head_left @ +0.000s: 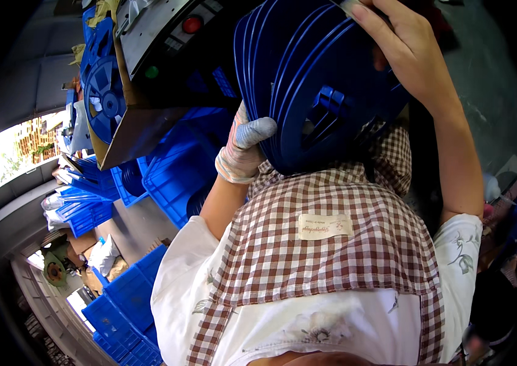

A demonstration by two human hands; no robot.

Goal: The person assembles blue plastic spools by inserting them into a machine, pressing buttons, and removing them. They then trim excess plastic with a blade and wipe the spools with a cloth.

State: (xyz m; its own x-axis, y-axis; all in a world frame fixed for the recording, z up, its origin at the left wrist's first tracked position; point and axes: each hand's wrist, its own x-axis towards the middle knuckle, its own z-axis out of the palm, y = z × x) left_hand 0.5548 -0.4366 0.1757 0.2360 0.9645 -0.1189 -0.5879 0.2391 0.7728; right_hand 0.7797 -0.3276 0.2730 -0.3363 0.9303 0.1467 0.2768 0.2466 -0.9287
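A stack of dark blue round plastic discs (295,122), with cut-out openings like reel flanges, leans upright against my apron at the top centre. Their edges fan apart toward the upper left. My left hand (243,146), in a pale striped glove with a grey thumb, grips the stack's left edge, thumb in front and the other fingers mostly hidden behind. My right hand (402,46) is bare and bent over the top right edge of the discs. Its thumb and fingertips close at the rim near the picture's upper edge, where they are partly cut off.
An open cardboard box (139,131) at the upper left holds a similar blue disc (109,104). Beside it stands a machine with a red button (192,24) and a green one (151,72). Blue plastic crates (173,174) crowd the left side, with more crates (130,299) lower down.
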